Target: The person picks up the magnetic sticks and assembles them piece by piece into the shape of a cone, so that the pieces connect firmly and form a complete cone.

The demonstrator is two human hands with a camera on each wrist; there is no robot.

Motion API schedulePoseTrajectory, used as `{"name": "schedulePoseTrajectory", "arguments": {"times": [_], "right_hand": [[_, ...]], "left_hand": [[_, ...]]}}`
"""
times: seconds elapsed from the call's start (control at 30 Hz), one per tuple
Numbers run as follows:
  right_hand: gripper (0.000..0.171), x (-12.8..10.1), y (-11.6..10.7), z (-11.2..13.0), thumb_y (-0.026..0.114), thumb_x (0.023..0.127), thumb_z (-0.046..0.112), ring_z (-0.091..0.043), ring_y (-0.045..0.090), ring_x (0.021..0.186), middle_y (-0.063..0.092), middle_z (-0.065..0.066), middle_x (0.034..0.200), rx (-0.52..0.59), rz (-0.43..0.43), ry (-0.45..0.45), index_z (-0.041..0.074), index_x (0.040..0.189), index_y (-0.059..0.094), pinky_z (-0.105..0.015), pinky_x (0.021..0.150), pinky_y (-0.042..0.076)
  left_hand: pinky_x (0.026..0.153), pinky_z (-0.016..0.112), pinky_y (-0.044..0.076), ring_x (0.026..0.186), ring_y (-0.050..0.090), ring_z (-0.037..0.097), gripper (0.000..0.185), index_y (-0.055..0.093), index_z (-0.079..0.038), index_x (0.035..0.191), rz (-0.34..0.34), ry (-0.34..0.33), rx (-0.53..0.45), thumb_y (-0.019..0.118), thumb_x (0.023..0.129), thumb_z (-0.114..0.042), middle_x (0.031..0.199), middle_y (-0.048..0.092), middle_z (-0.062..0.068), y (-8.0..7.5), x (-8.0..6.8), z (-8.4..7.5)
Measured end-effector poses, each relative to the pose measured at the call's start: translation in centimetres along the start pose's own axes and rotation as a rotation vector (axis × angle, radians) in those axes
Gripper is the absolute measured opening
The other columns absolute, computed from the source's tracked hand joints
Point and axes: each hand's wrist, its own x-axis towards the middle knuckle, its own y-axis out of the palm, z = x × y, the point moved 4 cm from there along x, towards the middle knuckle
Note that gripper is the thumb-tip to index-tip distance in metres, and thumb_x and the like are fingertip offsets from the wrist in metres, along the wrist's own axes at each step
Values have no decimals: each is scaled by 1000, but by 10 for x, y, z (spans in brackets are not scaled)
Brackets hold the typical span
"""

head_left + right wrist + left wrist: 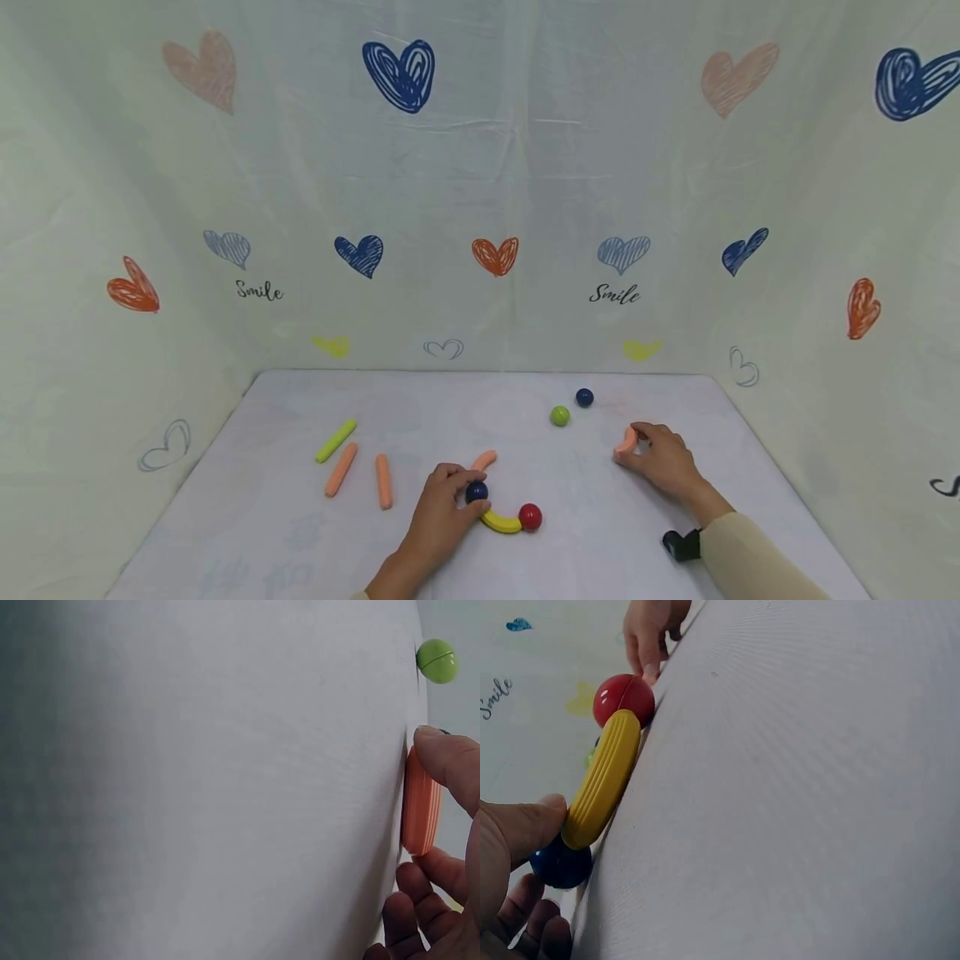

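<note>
My left hand (pixel 444 512) pinches a dark blue ball (pixel 476 492) between thumb and fingers at the table's front middle. A curved yellow stick (pixel 501 522) joins that ball to a red ball (pixel 530 517), as the left wrist view also shows. Behind the blue ball a curved orange stick (pixel 485 459) points away; whether it touches the ball is hidden by the fingers. Over on the right, my right hand (pixel 666 467) holds another curved orange piece (pixel 421 802) by its two ends, low against the tabletop.
Toward the back lie a green ball (pixel 560 416) and another dark blue ball (pixel 585 397). At left are a straight lime stick (pixel 336 441) and two straight orange sticks (pixel 341 470). A patterned cloth (pixel 480 183) hangs behind the white table (pixel 600 542).
</note>
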Motion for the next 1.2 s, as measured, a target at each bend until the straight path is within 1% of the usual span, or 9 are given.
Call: {"name": "schedulePoseTrajectory", "arguments": {"times": [0.1,0.27,0.5,0.67,0.73,0.83,0.93,1.07,1.2], "right_hand": [[83,0,0,0,82,89,46,-47,51,126,58,-30,139,8,-4,3,-5,146,53,-67,102,42],[83,-4,1,1,82,90,44,-44,52,124,60,-26,137,64,-6,25,-6,148,49,-65,103,44],[83,-20,7,19,83,90,44,-38,57,121,61,-22,132,163,37,19,-4,148,48,-58,101,48],[77,-32,16,33,86,86,41,-30,58,118,65,-15,127,193,61,-13,1,144,54,-51,101,47],[76,-36,21,39,88,85,41,-27,58,116,66,-10,125,198,66,-34,3,142,57,-47,99,47],[74,-41,30,46,90,82,41,-21,56,111,65,-4,120,208,82,-42,7,141,59,-43,96,47],[73,-45,38,55,91,80,42,-17,55,108,65,0,117,220,106,-47,10,139,61,-41,95,47],[71,-52,48,69,92,80,42,-16,55,107,65,2,116,233,157,-79,11,137,63,-39,93,49],[71,-59,54,81,91,80,44,-16,56,112,64,2,119,229,204,-122,12,137,63,-42,97,51]], "left_hand": [[90,33,53,104,54,15,36,77,-19,122,3,13,-10,87,89,-26,117,59,-1,-1,0,1],[85,29,51,101,54,13,33,77,-19,122,8,16,-15,85,90,-25,114,61,-3,-1,0,2],[82,25,48,99,54,13,31,77,-18,123,-5,23,-4,83,92,-22,112,60,-2,-2,-2,-1],[82,25,48,99,54,13,30,78,-20,121,-11,15,-4,83,92,-22,112,60,-2,-2,-3,-2],[82,26,47,99,53,13,30,78,-20,121,-11,15,-9,83,92,-22,112,61,-2,-2,-3,-1],[81,25,46,99,53,13,29,78,-21,121,-12,11,-13,83,92,-22,113,61,-2,-1,-3,0],[81,25,46,99,53,13,29,78,-21,120,-17,10,-19,83,92,-23,113,61,-2,-1,-3,0],[82,26,47,100,54,13,29,78,-21,120,-19,11,-25,83,92,-23,113,61,-2,0,-2,0],[83,26,47,101,54,13,29,78,-21,120,-17,8,-26,83,92,-23,113,61,-2,0,-2,1]]}}
